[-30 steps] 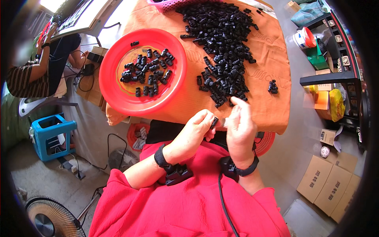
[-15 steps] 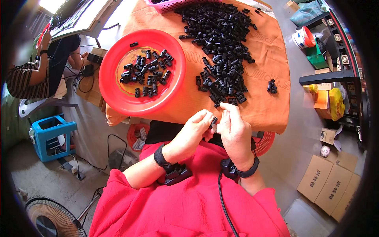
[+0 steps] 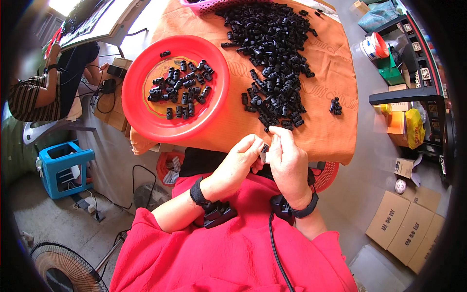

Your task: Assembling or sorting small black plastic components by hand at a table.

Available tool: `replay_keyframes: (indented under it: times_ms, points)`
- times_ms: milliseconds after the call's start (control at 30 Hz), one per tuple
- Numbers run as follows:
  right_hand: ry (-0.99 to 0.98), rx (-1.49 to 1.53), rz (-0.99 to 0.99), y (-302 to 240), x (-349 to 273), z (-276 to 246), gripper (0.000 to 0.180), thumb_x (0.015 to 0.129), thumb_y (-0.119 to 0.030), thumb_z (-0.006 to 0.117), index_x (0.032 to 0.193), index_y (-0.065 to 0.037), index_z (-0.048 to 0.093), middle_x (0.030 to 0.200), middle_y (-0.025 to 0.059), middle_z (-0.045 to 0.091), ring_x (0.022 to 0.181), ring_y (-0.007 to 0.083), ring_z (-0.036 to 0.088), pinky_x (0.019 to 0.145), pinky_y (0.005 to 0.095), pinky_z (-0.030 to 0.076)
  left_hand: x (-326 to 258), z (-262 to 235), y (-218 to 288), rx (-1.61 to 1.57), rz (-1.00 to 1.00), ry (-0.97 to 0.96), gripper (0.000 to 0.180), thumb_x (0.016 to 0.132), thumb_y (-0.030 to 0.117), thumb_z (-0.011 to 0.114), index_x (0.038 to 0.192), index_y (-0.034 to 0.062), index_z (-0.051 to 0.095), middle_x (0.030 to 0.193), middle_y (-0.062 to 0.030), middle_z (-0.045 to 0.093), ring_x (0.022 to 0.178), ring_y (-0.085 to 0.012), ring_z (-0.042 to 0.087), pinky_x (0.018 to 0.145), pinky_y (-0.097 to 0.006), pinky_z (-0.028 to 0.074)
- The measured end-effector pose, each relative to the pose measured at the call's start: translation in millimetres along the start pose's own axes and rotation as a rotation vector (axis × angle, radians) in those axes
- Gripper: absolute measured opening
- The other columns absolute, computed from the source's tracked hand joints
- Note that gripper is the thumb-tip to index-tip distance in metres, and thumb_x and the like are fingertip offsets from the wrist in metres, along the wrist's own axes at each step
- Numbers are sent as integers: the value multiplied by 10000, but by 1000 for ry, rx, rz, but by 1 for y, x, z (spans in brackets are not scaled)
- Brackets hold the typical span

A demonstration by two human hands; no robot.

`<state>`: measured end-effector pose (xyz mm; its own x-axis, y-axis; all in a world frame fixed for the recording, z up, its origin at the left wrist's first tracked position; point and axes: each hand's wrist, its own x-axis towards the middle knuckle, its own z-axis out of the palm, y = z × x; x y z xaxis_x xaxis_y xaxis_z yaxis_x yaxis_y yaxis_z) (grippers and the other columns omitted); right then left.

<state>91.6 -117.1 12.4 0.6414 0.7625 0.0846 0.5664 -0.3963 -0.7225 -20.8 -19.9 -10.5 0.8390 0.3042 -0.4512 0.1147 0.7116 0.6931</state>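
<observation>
In front of my body, just off the table's near edge, my two hands meet. My left hand (image 3: 232, 164) is closed, pinching a small black cord lock (image 3: 265, 147) between thumb and fingers. Close against it, my right hand (image 3: 289, 168) is closed too, its thumb and index finger pressed together; what they grip is mostly hidden. Beyond the hands a big heap of black cord locks (image 3: 272, 53) spreads over the orange cloth (image 3: 328, 63). To the left, a red round plate (image 3: 134, 104) holds a smaller group of cord locks.
A few cord locks (image 3: 335, 106) lie apart at the table's right. A pink basket (image 3: 206, 7) stands at the far edge. On the floor are a blue stool (image 3: 61, 165), a fan (image 3: 63, 272) and cardboard boxes (image 3: 408, 228). Another person's arm (image 3: 48, 82) shows at far left.
My right hand has shifted very slightly to the left, toward the left hand's fingers. The plate and the heap look the same.
</observation>
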Motion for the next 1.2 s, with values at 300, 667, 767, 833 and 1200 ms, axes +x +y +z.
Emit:
replay_keyframes:
  times_ms: [300,667,767,833,1200]
  points:
    - [-17,14,34,-2,0,0,191,941,-48,563,1129,-47,596,677,182,633,624,360,662,533,448,507,0,0,-1,30,-3,10,221,1077,270,452,958,101,529,783,11,540,683,-83,502,628,-229,396]
    - [-33,42,53,-2,0,-1,171,955,-64,561,1122,-54,599,676,184,630,624,365,658,526,452,497,0,0,0,-3,-17,1,215,1072,272,463,957,105,534,784,16,552,683,-78,507,627,-226,400]
    - [-23,14,42,-2,1,0,160,957,-70,565,1112,-58,604,669,181,629,616,364,656,520,454,493,0,0,1,-12,-19,-2,217,1072,279,467,957,108,536,783,17,551,684,-77,506,629,-226,403]
    - [-24,7,34,-2,1,0,157,956,-72,567,1107,-60,607,664,178,628,612,364,655,519,456,493,0,-1,1,-10,-15,-1,219,1072,282,468,956,109,537,783,18,550,684,-76,505,630,-226,404]
    - [-34,52,87,-2,-2,2,183,950,-71,551,1127,-48,590,707,189,637,635,373,657,540,460,501,1,-1,-1,27,-16,19,236,1074,295,459,946,110,533,766,14,547,676,-80,498,622,-228,394]
